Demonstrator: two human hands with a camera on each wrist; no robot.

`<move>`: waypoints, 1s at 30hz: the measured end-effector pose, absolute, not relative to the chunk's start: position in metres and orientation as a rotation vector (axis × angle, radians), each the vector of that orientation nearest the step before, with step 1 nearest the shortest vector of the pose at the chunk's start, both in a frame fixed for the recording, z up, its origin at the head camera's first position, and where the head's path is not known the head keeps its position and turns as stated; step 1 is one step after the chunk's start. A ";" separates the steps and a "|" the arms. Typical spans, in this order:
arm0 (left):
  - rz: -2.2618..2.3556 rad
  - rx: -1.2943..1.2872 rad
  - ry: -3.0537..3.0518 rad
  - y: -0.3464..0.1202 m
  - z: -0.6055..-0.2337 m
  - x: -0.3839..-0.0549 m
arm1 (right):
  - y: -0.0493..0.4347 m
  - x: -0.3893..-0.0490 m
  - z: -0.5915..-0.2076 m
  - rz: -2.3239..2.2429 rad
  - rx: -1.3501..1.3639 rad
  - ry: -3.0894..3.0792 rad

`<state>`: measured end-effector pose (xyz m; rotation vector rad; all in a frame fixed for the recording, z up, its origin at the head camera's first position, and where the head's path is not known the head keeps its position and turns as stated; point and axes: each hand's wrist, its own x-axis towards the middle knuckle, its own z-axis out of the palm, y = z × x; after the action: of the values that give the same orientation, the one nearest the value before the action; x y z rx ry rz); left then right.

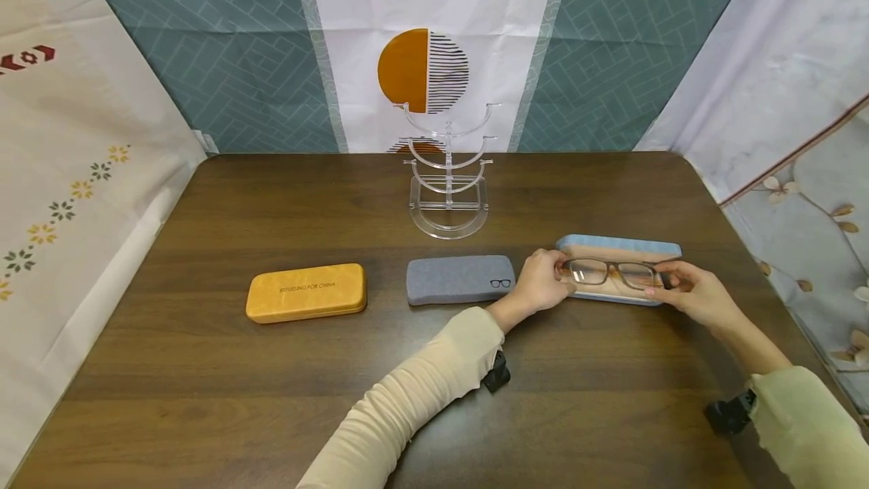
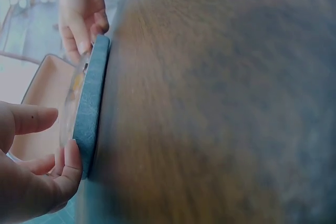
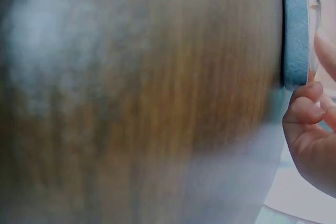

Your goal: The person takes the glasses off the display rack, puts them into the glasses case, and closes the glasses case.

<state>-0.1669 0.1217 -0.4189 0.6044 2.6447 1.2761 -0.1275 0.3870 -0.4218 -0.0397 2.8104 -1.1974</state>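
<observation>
A pair of eyeglasses with a brown frame and clear lenses is right over an open light-blue glasses case with a pale pink lining. At the left end of the frame, my left hand holds the glasses between thumb and fingers, its fingertips right by the case's edge. My right hand pinches the other end of the frame. In the left wrist view the case's blue side partly hides the glasses. The right wrist view catches only the near end of the case beside my right fingers.
A closed grey-blue glasses case lies just left of my left hand. Farther left is a closed yellow case. A clear tiered display stand stands behind them on the brown wooden table. Patterned cloths hang around the table.
</observation>
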 end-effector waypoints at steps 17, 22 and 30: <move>1.671 0.501 2.468 0.116 -0.410 -0.164 | 0.393 -0.126 -0.411 -1.331 0.122 2.666; 1.695 0.446 2.522 0.114 -0.408 -0.166 | 0.399 -0.128 -0.407 -1.390 0.184 2.509; 1.698 0.281 2.463 0.115 -0.408 -0.168 | 0.404 -0.135 -0.400 -1.533 0.198 2.304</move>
<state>-0.1678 0.1154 -0.4078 0.2806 2.4633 1.6978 -0.1354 0.4036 -0.4004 0.1982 2.3039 -1.5325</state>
